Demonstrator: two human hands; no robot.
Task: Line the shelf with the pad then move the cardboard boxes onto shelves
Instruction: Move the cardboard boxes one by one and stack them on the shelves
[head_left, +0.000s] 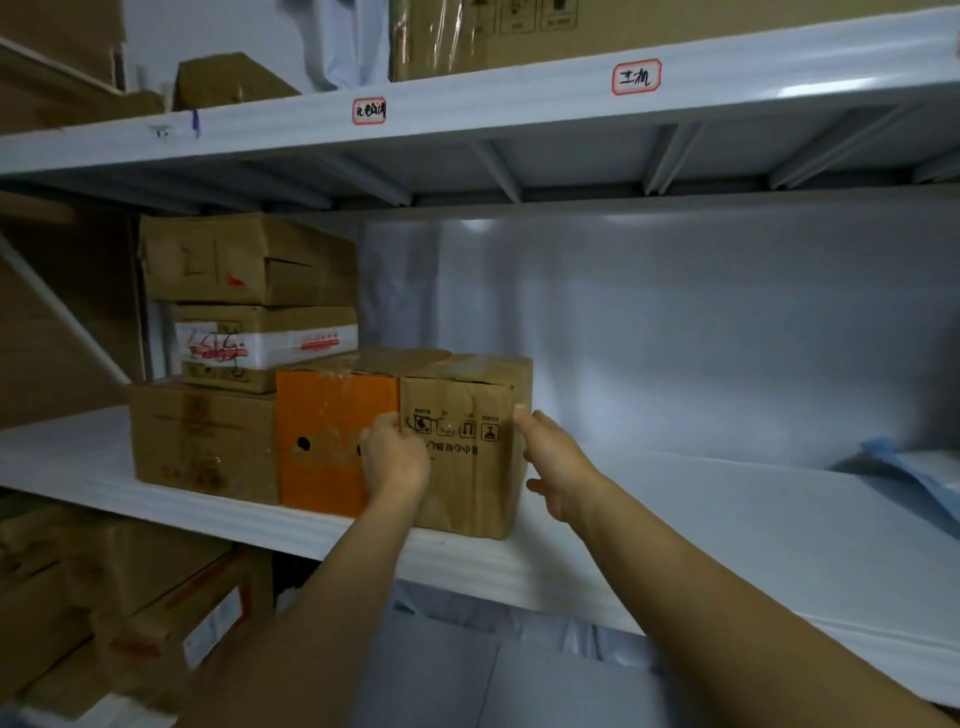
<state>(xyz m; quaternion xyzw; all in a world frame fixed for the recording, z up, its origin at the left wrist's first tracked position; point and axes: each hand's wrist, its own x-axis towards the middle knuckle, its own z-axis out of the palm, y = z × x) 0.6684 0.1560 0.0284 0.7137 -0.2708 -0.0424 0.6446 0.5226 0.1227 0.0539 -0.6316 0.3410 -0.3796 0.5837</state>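
Note:
A white pad (701, 525) covers the middle shelf. A brown cardboard box (467, 467) with printed handling symbols stands on it near the front edge, tight against an orange-fronted box (327, 431) on its left. My left hand (395, 460) presses on the brown box's front face at its left edge, fingers at the seam with the orange box. My right hand (556, 457) lies flat along the box's right side, thumb on the front right corner.
A larger brown box (202, 441) sits left of the orange one, with a taped box (260, 345) and another brown box (244, 260) stacked behind it. The upper shelf (519, 98) holds cartons. A blue sheet (914, 467) lies at right. More boxes (156, 608) stand below.

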